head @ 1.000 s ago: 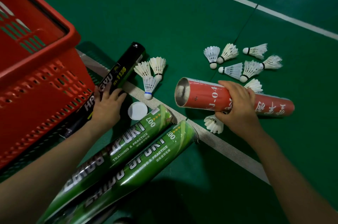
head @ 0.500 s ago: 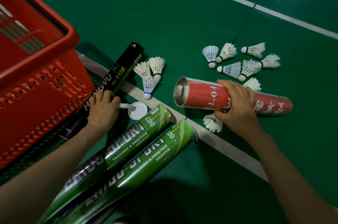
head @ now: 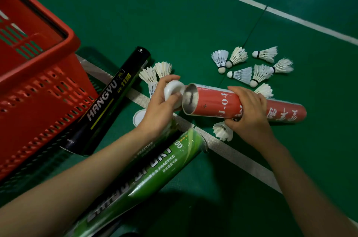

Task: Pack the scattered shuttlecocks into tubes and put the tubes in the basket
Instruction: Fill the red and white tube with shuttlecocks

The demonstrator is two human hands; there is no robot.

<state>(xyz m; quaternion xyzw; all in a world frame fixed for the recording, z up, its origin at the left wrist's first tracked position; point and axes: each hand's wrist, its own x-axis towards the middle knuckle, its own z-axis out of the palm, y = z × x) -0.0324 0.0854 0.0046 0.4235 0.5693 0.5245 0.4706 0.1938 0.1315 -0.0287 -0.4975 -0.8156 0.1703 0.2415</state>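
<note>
My right hand (head: pixel 249 112) grips the middle of a red tube (head: pixel 213 103) lying on the green floor, its open mouth facing left. My left hand (head: pixel 160 107) holds a white cap (head: pixel 172 88) right at that mouth. Several white shuttlecocks (head: pixel 242 75) lie scattered beyond the tube, one (head: pixel 222 132) below it, and a few (head: pixel 155 74) behind my left hand. A red basket (head: pixel 38 85) stands at the left.
A black tube (head: pixel 108 99) leans beside the basket. Green tubes (head: pixel 151 169) lie under my left forearm. A second white cap (head: pixel 138 117) rests on the floor by my left wrist. White court lines cross the floor.
My left hand picked a white cap off the floor by the black tube and carried it right to the red tube's open mouth. My right hand kept its grip.
</note>
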